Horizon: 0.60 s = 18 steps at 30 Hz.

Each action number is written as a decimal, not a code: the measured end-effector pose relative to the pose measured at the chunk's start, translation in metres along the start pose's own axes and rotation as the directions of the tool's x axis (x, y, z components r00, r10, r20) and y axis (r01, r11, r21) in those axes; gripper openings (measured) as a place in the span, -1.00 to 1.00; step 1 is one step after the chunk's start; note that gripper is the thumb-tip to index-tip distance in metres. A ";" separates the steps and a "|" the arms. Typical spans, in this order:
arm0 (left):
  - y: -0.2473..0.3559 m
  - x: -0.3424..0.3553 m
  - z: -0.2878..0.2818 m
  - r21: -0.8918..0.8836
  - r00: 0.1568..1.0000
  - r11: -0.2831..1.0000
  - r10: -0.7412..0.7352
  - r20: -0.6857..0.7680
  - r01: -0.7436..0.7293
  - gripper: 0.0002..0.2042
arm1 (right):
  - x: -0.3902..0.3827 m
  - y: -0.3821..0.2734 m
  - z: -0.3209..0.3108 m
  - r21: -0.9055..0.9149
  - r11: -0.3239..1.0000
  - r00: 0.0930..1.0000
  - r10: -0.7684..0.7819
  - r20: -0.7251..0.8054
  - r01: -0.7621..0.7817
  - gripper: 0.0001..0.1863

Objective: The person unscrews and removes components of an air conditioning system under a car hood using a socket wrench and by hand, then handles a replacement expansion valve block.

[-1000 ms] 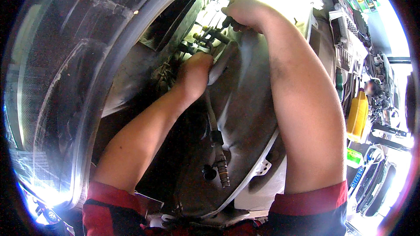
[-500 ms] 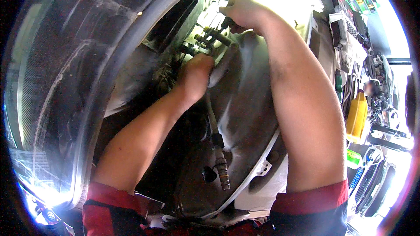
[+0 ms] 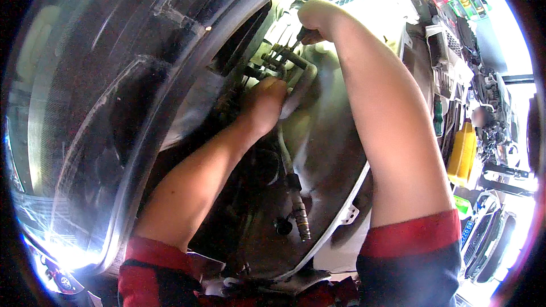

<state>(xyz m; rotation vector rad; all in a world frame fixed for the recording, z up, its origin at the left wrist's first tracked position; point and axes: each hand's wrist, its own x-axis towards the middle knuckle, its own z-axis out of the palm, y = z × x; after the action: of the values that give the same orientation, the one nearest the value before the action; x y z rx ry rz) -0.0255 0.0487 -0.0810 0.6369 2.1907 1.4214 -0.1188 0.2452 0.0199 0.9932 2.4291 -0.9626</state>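
Right hand (image 3: 318, 18) high, left hand (image 3: 267, 98) low by dark cylindrical fittings (image 3: 297, 59)

My right fingers curl round a dark, slim-handled tool (image 3: 301, 34) just above the fittings. My left hand sits just beside a bent grey hose (image 3: 301, 91); its fingers are hidden, so I cannot tell whether they pinch anything. Below it hangs a straight dark hose (image 3: 300, 213) with a ribbed end. Well apart, rightward: a yellow plastic bottle (image 3: 462, 156).

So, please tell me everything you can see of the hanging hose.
The hose is slim, greyish and dull, with a black collar and a ringed, metal-looking end, apparently unconnected. It slants down and slightly right in the picture from near the left hand; whether they touch is unclear. A round black part sits beside its end.
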 end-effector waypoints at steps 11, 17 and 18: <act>0.032 0.021 -0.016 0.034 0.946 0.957 -0.291 0.140 0.290 -0.69 | 0.038 0.021 -0.004 -0.553 0.804 0.973 -0.222 0.060 0.217 -0.70; -0.025 0.032 -0.024 0.226 1.000 0.974 -0.022 0.013 0.019 -0.68 | -0.004 -0.002 -0.010 -0.059 0.971 0.964 -0.222 0.144 0.232 -0.76; -0.017 0.034 -0.018 0.222 0.999 0.975 -0.022 0.024 0.016 -0.68 | -0.006 0.003 -0.013 -0.042 0.979 0.973 -0.194 0.127 0.201 -0.76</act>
<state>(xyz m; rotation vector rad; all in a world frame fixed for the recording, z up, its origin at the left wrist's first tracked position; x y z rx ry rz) -0.0655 0.0495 -0.0943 0.7045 2.3484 1.1611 -0.1132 0.2526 0.0307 0.6623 2.4709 -0.9837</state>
